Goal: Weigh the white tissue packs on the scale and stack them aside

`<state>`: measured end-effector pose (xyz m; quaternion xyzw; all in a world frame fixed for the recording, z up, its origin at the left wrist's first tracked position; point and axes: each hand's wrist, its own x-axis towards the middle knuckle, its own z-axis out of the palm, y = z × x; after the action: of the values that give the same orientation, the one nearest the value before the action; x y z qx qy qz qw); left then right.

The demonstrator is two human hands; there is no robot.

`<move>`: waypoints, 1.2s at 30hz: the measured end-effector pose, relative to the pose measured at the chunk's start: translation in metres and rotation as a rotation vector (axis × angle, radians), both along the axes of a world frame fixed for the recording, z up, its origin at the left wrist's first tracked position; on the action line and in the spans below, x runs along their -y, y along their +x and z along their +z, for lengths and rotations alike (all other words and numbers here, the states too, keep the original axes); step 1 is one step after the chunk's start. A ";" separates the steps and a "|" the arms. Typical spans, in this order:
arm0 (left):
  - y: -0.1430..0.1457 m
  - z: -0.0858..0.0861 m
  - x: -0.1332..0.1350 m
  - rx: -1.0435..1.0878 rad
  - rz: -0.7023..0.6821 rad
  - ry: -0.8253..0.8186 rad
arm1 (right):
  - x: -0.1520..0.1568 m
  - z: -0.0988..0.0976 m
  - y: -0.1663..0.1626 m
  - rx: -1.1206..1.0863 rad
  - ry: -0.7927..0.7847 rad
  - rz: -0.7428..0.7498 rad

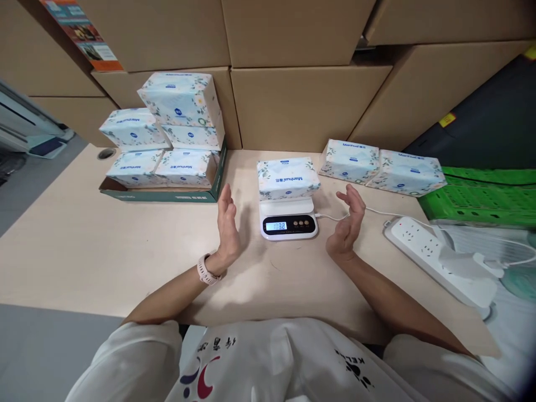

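A white digital kitchen scale point(288, 228) stands in the middle of the table, its display lit. One tissue pack point(288, 177) with a blue floral print lies flat on the scale's plate. To the left of the scale, my left hand point(228, 230) is held upright, palm inward, fingers stretched out and touching nothing. My right hand point(348, 223) mirrors it on the other side, open and empty, with the scale's white cable passing behind it. Neither hand touches the pack or the scale.
Several tissue packs point(184, 164) are stacked in a green tray point(167, 194) at the left. Two more packs point(352, 161) sit at the back right. A white power strip point(435, 257) lies at the right, near a green crate point(481, 192). Cardboard boxes point(310, 106) wall off the back.
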<state>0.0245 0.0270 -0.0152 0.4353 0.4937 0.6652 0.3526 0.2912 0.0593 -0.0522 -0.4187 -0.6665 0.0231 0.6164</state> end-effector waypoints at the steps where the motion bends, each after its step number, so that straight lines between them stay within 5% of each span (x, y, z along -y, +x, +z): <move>1: 0.001 -0.002 0.001 0.018 -0.004 -0.014 | 0.000 0.000 0.000 -0.003 0.005 0.007; 36: -0.010 0.037 -0.003 0.140 0.046 -0.067 | 0.000 -0.005 -0.004 -0.011 -0.196 -0.028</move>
<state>0.0147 0.0301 0.0222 0.3644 0.4997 0.6851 0.3850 0.2868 0.0598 -0.0571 -0.4862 -0.6517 0.0822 0.5764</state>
